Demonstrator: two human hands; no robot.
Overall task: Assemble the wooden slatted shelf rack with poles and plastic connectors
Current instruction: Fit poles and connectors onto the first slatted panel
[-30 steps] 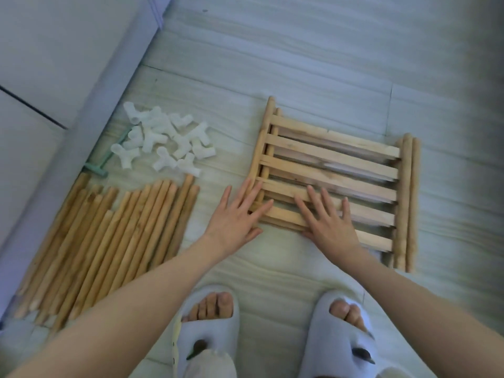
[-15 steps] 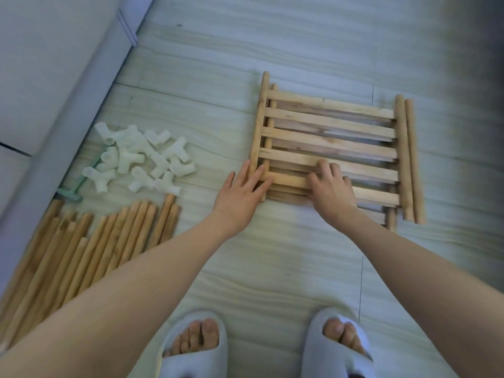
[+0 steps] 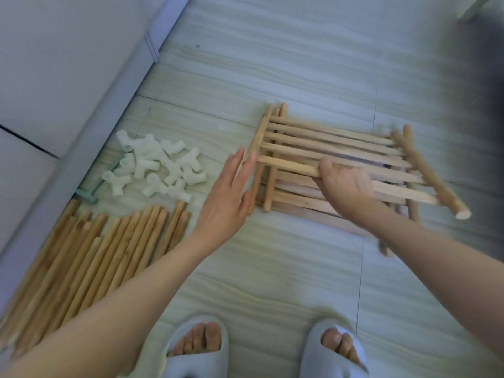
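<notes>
A stack of wooden slatted panels (image 3: 327,203) lies on the tiled floor. My right hand (image 3: 345,184) grips the near slat of the top panel (image 3: 335,144) and holds its near edge tilted up off the stack. My left hand (image 3: 231,192) is open, fingers straight, by the stack's left end, its fingertips close to the lifted slat's end. Several wooden poles (image 3: 90,263) lie side by side at the lower left. A heap of white plastic connectors (image 3: 158,167) sits just beyond the poles.
A pale wall and skirting (image 3: 81,148) run along the left. A small green tool (image 3: 91,190) lies by the connectors. My two feet in grey slippers (image 3: 196,358) stand at the bottom edge. Bare floor tiles (image 3: 272,268) stretch between the feet and the panels.
My right hand went from resting flat on the stack to gripping a slat and tilting the top panel up. My left hand slid to the stack's left end.
</notes>
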